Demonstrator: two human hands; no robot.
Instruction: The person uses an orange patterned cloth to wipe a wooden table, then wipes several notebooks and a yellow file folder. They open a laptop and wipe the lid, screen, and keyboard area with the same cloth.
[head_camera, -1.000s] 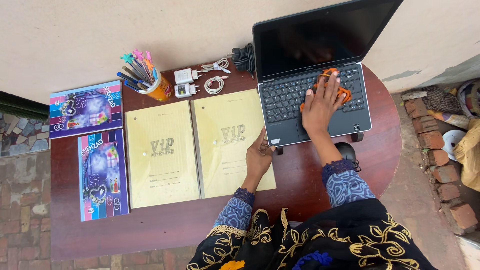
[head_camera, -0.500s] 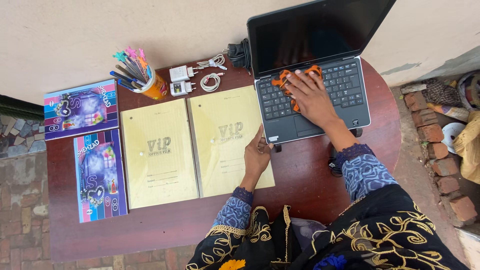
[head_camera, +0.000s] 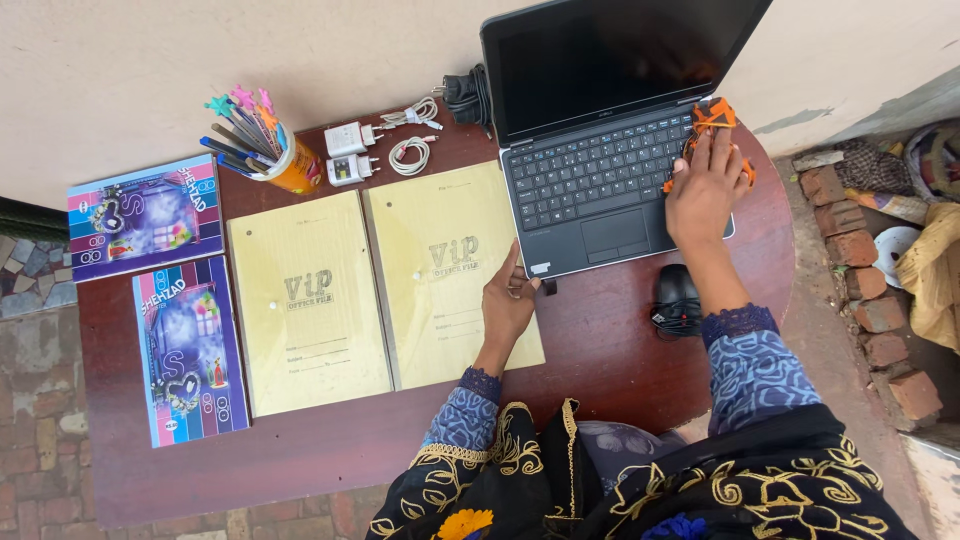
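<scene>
The right hand presses a crumpled orange cloth flat-palmed on the right edge of the open black laptop. The left hand, fingers loosely spread, steadies the laptop's front corner. Hard wiping could pop keys or nudge the laptop toward the black mouse in front of it.

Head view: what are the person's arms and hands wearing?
Both hands, left hand and right hand, are bare: no gloves. Sleeves are blue-and-white patterned with dark lace cuffs. A black shawl with gold embroidery drapes over them.

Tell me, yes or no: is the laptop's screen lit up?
No. The laptop screen is dark while the right hand presses an orange cloth on its keyboard edge.
</scene>
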